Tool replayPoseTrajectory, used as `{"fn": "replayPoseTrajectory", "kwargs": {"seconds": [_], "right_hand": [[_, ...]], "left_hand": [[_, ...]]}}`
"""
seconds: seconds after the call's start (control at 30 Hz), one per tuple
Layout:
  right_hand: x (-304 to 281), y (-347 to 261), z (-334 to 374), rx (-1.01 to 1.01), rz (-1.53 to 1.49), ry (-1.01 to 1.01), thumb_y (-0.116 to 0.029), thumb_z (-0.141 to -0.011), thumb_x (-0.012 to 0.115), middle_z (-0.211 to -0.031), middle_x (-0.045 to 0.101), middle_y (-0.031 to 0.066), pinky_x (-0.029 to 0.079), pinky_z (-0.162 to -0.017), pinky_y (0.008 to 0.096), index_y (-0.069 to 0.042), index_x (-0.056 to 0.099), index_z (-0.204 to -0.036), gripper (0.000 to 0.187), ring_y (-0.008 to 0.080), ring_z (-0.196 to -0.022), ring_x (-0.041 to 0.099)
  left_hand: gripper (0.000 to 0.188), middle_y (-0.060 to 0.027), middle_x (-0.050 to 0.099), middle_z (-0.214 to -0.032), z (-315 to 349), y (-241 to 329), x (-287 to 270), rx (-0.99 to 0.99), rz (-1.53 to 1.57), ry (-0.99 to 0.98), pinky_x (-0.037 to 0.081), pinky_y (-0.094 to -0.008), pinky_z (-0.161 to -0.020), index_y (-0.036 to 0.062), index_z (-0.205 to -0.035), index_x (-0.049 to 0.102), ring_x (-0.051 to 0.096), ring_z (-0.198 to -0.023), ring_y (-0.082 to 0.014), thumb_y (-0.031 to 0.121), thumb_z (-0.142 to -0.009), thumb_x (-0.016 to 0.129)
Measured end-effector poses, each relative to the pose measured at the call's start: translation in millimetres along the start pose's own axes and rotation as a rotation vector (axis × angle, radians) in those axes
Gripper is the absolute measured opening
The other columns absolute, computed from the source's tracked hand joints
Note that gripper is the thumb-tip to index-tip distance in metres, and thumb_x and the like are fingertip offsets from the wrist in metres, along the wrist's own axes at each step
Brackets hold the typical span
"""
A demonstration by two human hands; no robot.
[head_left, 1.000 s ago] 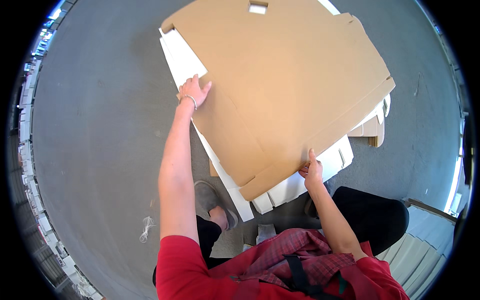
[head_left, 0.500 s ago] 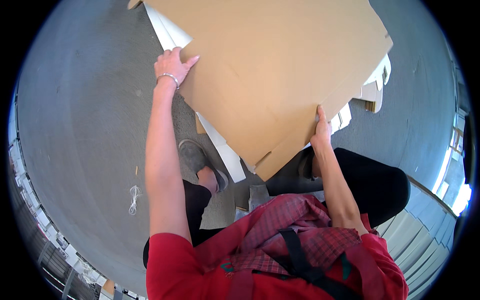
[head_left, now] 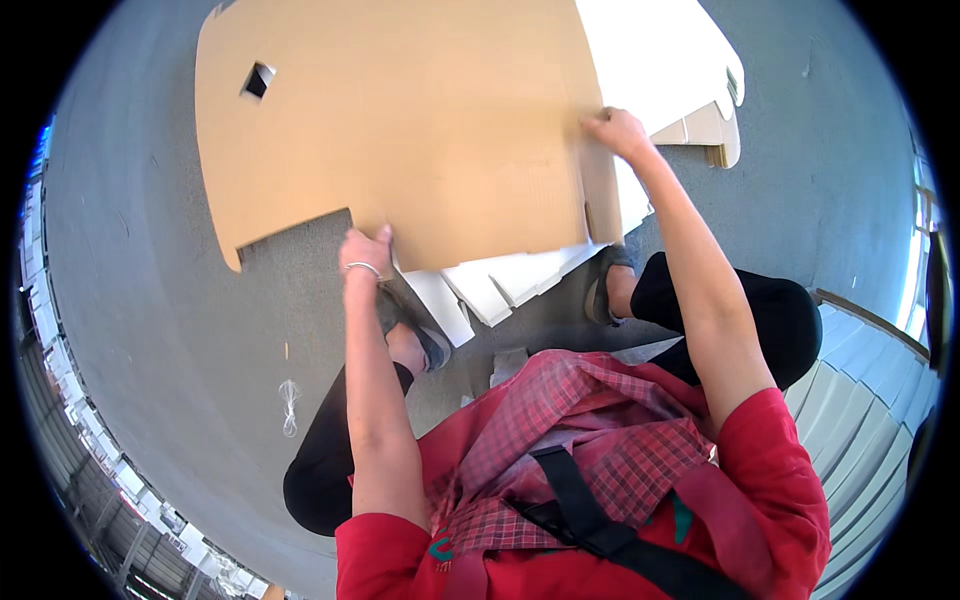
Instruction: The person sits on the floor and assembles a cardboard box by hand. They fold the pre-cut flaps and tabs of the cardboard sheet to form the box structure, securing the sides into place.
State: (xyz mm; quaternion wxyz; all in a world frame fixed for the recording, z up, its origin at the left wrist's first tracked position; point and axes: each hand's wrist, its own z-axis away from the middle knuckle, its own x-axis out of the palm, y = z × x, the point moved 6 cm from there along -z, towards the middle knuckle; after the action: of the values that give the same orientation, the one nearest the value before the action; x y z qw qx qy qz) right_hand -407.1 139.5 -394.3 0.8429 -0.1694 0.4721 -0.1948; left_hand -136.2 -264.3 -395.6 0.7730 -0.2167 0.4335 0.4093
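A large brown cardboard sheet (head_left: 450,130), cut to shape with a diamond-like hole near its far left, spreads out in front of me. My left hand (head_left: 366,250) grips its near left part, at the inner corner of a cut-out, with the thumb on top. Its right edge is pinched in my right hand (head_left: 615,130), whose fingers are a little blurred. Beneath and to the right lie white cardboard sheets (head_left: 665,60), partly hidden by the brown one. Their stepped white edges (head_left: 500,280) show along the near side.
Brown-edged folded cardboard (head_left: 722,140) sticks out at the right of the pile. A bundle of white string (head_left: 289,408) lies on the grey floor (head_left: 130,250) at left. Stacked pale sheets (head_left: 850,390) are at lower right. My shoes (head_left: 425,345) flank the pile's near edge.
The brown sheet has turned and shifted left, exposing more white sheets at right. My left hand has come nearer to me; my right hand has moved farther away along the edge.
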Motion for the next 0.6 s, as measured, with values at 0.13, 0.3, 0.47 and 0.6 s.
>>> {"fn": "replayPoseTrajectory", "kwargs": {"seconds": [0.13,0.3,0.47,0.6], "right_hand": [[26,4,20,-0.071,0.309,0.084,-0.038,-0.078,0.063,-0.129,0.05,0.0254,0.042,-0.099,0.0441,0.0,0.05,-0.131,0.066,0.0395,-0.118,0.05],[27,9,39,0.115,0.285,0.204,-0.037,-0.078,0.061,-0.135,0.045,0.023,0.038,-0.102,0.0479,-0.007,0.044,-0.137,0.068,0.0403,-0.124,0.043],[42,12,35,0.179,0.248,0.138,-0.034,-0.078,0.06,-0.13,0.049,0.0215,0.035,-0.102,0.0517,-0.006,0.045,-0.133,0.064,0.0419,-0.121,0.046],[39,17,22,0.185,0.193,0.139,-0.033,-0.077,0.058,-0.134,0.049,0.0211,0.033,-0.104,0.0506,-0.011,0.043,-0.138,0.066,0.0394,-0.126,0.044]], "left_hand": [[0.058,-0.0275,0.055,-0.121,26,17,19,-0.03,0.013,0.048,0.048,-0.0466,-0.093,-0.0048,-0.118,0.05,0.057,-0.109,-0.0418,0.043,-0.086,0.061],[0.052,-0.0273,0.053,-0.123,26,15,20,-0.036,0.134,0.04,0.047,-0.0481,-0.093,-0.005,-0.12,0.048,0.056,-0.11,-0.0429,0.032,-0.086,0.06],[0.053,-0.0261,0.048,-0.128,39,14,29,-0.062,0.278,0.126,0.045,-0.0491,-0.095,-0.0023,-0.127,0.043,0.051,-0.115,-0.0431,0.026,-0.085,0.059],[0.045,-0.0234,0.059,-0.116,39,6,26,-0.007,0.413,0.27,0.047,-0.0464,-0.091,0.0021,-0.124,0.051,0.057,-0.108,-0.0409,0.019,-0.084,0.058]]}}
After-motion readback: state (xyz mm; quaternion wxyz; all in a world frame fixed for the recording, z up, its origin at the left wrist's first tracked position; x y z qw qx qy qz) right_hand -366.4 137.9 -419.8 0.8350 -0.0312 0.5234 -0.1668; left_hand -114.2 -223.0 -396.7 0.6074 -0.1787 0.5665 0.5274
